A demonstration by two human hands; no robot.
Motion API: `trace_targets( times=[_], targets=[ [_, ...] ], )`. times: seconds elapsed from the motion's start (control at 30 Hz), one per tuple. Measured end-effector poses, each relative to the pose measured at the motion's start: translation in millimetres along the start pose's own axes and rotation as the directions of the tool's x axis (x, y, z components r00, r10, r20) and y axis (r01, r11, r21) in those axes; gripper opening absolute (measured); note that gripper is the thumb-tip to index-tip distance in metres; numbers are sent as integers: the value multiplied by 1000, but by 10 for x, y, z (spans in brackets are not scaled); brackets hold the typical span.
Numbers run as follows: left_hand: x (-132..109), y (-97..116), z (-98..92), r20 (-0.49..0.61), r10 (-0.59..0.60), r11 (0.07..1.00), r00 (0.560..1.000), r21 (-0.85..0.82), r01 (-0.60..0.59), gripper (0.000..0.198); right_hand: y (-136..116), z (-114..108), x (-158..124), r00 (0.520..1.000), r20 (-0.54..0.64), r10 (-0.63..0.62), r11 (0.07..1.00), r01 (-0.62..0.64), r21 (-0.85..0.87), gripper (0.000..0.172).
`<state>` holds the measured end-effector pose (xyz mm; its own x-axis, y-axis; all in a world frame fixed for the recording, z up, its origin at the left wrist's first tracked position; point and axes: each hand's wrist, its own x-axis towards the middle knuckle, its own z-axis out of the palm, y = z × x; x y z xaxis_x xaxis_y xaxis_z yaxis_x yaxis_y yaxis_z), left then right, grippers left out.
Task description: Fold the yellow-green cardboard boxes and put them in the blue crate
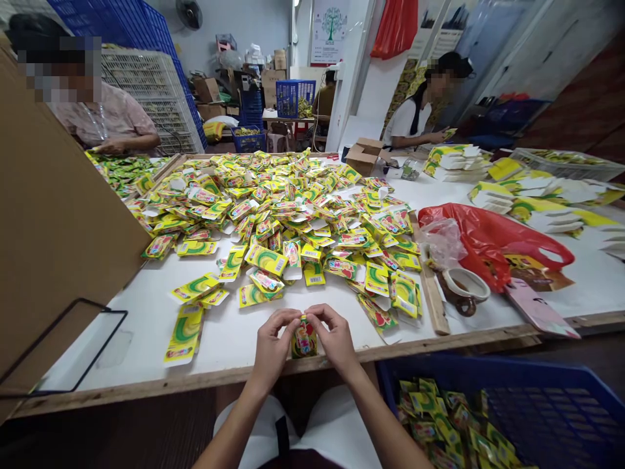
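At the table's front edge, my left hand [275, 340] and my right hand [336, 339] both pinch the top end of a small printed box [303, 341] between thumbs and forefingers. The box stands roughly upright, its red, green and yellow front towards me; my fingertips hide its upper edge. Just beyond my hands lies a wide heap of similar small yellow-and-green boxes [266, 259], many with white end flaps open. One box [183, 333] lies apart on the white tabletop to the left of my left hand.
A cardboard sheet [63, 228] and black wire frame [73, 345] stand at left. Right are a wooden strip [432, 296], a cup [466, 286], a red plastic bag [481, 241], and a pink flat object [540, 306]. A blue crate [551, 404] holds packets below. Two people sit beyond.
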<state>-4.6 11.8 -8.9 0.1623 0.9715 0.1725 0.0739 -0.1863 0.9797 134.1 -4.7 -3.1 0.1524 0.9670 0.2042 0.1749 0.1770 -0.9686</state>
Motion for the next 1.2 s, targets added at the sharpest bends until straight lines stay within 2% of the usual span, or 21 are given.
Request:
trace_targets(
  times=[0.1, 0.17, 0.27, 0.33, 0.4, 0.43, 0.47, 0.5, 0.53, 0.6, 0.67, 0.73, 0.77, 0.83, 0.9, 0.93, 0.97, 1.03, 1.1, 1.13, 1.2],
  targets=[
    [-47, -14, -27, 42, 75, 995, 996, 59, -77, 16, 36, 9, -61, 999, 40, -17, 1000, 16, 25, 10],
    [-34, -10, -66, 47, 107, 984, 993, 140, -112, 18, 14, -97, -114, 999, -2, -47, 998, 47, -33, 10],
    [87, -17, -175, -76, 171, 914, 982, 384, -129, 24, -134, -567, -237, 975, -195, -107, 951, 43, -307, 16],
    [232, -55, -269, -154, 228, 808, 962, 581, -98, 39, -274, -1033, -340, 937, -319, -143, 817, -70, -572, 23],
    [402, -118, -359, -131, 248, 688, 960, 721, -79, 54, -393, -1464, -439, 913, -348, -211, 595, -163, -787, 34],
    [484, -153, -397, -91, 239, 641, 967, 763, -86, 55, -431, -1617, -482, 907, -359, -218, 523, -203, -828, 38],
    [555, -185, -427, -43, 227, 609, 973, 786, -107, 52, -451, -1710, -519, 906, -372, -203, 499, -231, -836, 41],
    [606, -209, -448, 3, 223, 592, 975, 794, -138, 45, -452, -1736, -547, 906, -391, -163, 525, -255, -812, 42],
    [632, -223, -459, 39, 234, 589, 971, 789, -174, 37, -436, -1699, -565, 909, -403, -103, 584, -273, -764, 42],
    [585, -213, -448, 76, 304, 616, 950, 744, -257, 28, -369, -1464, -568, 924, -381, 25, 733, -276, -622, 39],
    [404, -164, -391, 63, 400, 657, 915, 676, -333, 30, -283, -1107, -526, 947, -296, 125, 863, -251, -438, 37],
    [131, -101, -299, 50, 455, 689, 889, 613, -387, 34, -200, -736, -443, 963, -182, 197, 949, -234, -209, 38],
    [-14, -74, -246, 92, 473, 690, 876, 580, -433, 35, -162, -572, -393, 965, -129, 227, 968, -238, -81, 37],
    [-267, -36, -143, 242, 484, 688, 841, 488, -537, 41, -92, -312, -286, 965, -59, 254, 959, -243, 149, 36],
    [-416, -20, -63, 352, 464, 715, 813, 393, -579, 46, -25, -145, -191, 971, -52, 232, 933, -207, 296, 39],
    [-444, -16, -36, 354, 438, 747, 826, 369, -554, 45, 6, -90, -155, 975, -64, 211, 926, -178, 333, 39],
    [-443, -14, -17, 307, 405, 792, 861, 354, -498, 44, 35, -50, -127, 979, -76, 187, 924, -149, 351, 37],
    [-375, -10, 0, 123, 302, 900, 945, 291, -325, 44, 84, 4, -102, 987, -75, 141, 930, -106, 351, 34],
    [-266, -8, 1, -16, 151, 979, 988, 139, -147, 46, 122, 34, -111, 994, -50, 100, 944, -79, 319, 32],
    [-213, -10, -1, -26, 83, 995, 996, 61, -81, 45, 137, 40, -125, 996, -37, 83, 952, -69, 297, 31],
    [-136, -18, -7, 39, -10, 999, 999, -34, 12, 41, 160, 24, -157, 998, -18, 59, 969, -53, 240, 30]
  ],
)
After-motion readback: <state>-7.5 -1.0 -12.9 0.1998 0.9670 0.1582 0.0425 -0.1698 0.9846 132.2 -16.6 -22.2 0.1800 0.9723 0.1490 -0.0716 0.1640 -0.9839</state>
